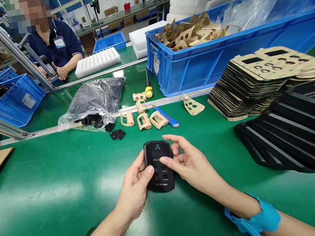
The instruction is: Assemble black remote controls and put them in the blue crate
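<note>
Low over the green table, my left hand (138,183) grips the left side of a black control panel cover (161,179), thumb on its face. The cover has small white markings and round button spots, and its top end tilts away from me. At its right edge is my right hand (189,158), thumb laid on the face, index finger lifted past the upper corner, other fingers curled by the edge. Just beyond lie peeled beige backing pieces (158,119), a blue utility knife (167,116) and small black button pads (117,134).
A clear plastic bag (91,100) of black parts lies behind left, near a yellow-handled screwdriver (148,89). At right stand stacked adhesive sheets (242,88) and stacked black covers (300,131). A blue bin (185,65) of scraps is behind. A person (56,42) sits across.
</note>
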`<state>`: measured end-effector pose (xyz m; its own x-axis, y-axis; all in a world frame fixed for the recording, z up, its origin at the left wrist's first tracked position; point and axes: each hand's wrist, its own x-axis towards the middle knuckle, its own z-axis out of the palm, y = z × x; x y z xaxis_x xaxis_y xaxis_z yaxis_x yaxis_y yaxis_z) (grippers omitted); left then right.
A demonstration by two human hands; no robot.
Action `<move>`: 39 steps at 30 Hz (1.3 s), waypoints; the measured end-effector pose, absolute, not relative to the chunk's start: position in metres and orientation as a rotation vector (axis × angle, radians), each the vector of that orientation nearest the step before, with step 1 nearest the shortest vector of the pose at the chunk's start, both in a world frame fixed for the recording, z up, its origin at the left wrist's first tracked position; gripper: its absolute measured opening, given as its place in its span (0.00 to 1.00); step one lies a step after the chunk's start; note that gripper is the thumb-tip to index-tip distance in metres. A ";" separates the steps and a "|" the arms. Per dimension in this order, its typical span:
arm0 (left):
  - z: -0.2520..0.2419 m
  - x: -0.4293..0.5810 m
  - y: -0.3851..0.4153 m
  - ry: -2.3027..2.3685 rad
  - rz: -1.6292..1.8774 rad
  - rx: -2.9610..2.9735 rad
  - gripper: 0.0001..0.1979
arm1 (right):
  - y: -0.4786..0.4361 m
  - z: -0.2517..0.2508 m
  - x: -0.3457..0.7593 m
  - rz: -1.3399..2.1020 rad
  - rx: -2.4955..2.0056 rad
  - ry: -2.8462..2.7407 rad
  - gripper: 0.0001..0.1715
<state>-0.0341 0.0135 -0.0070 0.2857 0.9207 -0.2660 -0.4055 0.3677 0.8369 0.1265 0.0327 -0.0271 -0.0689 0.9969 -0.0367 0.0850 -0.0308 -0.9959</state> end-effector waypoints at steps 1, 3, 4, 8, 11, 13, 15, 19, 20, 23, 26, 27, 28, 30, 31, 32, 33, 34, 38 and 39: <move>-0.007 -0.034 0.013 0.849 1.000 0.749 0.27 | 0.034 -0.027 0.127 1.258 -1.269 -1.336 0.29; -0.008 -0.035 0.013 0.849 0.996 0.774 0.26 | 0.035 -0.027 0.128 1.314 -1.251 -1.404 0.26; -0.008 -0.035 0.013 0.857 0.988 0.784 0.27 | 0.034 -0.026 0.128 1.342 -1.231 -1.431 0.24; -0.008 -0.035 0.014 0.915 0.954 0.849 0.31 | 0.030 -0.028 0.127 1.302 -1.202 -1.462 0.20; -0.006 -0.034 0.015 0.951 0.947 0.909 0.33 | 0.027 -0.029 0.125 1.245 -1.233 -1.481 0.19; -0.004 -0.033 0.015 0.954 0.963 0.938 0.31 | 0.025 -0.030 0.124 1.217 -1.256 -1.492 0.19; -0.003 -0.032 0.016 0.958 0.979 0.949 0.30 | 0.024 -0.030 0.123 1.200 -1.269 -1.478 0.19; -0.005 -0.032 0.017 0.972 0.964 0.910 0.31 | 0.027 -0.027 0.121 1.284 -1.233 -1.354 0.20; -0.005 -0.032 0.018 0.973 0.968 0.906 0.30 | 0.029 -0.026 0.121 1.322 -1.213 -1.308 0.20; -0.005 -0.030 0.016 0.939 0.958 0.946 0.27 | 0.032 -0.022 0.121 1.395 -1.155 -1.206 0.22; -0.003 -0.027 0.014 0.905 0.894 1.022 0.33 | 0.031 -0.020 0.120 1.386 -1.160 -1.212 0.23; -0.002 -0.026 0.013 0.912 0.876 1.033 0.33 | 0.031 -0.019 0.120 1.374 -1.167 -1.226 0.23; -0.001 -0.025 0.012 0.927 0.861 1.033 0.32 | 0.030 -0.020 0.120 1.365 -1.172 -1.238 0.23; 0.000 -0.025 0.012 0.955 0.839 1.017 0.29 | 0.030 -0.021 0.119 1.352 -1.157 -1.253 0.21; 0.000 -0.025 0.012 0.962 0.831 1.008 0.30 | 0.030 -0.023 0.118 1.351 -1.142 -1.254 0.20; 0.000 -0.026 0.012 0.967 0.824 1.001 0.33 | 0.031 -0.024 0.118 1.349 -1.128 -1.253 0.20; 0.000 -0.028 0.011 0.974 0.822 0.997 0.36 | 0.031 -0.025 0.117 1.346 -1.115 -1.255 0.20; -0.001 -0.029 0.011 0.982 0.822 0.992 0.39 | 0.032 -0.026 0.116 1.339 -1.106 -1.266 0.20; -0.009 -0.037 0.009 0.950 0.881 0.939 0.43 | 0.032 -0.012 0.119 1.216 -1.055 -1.396 0.21; -0.010 -0.038 0.009 0.898 0.893 0.927 0.40 | 0.030 -0.003 0.124 1.171 -1.030 -1.432 0.22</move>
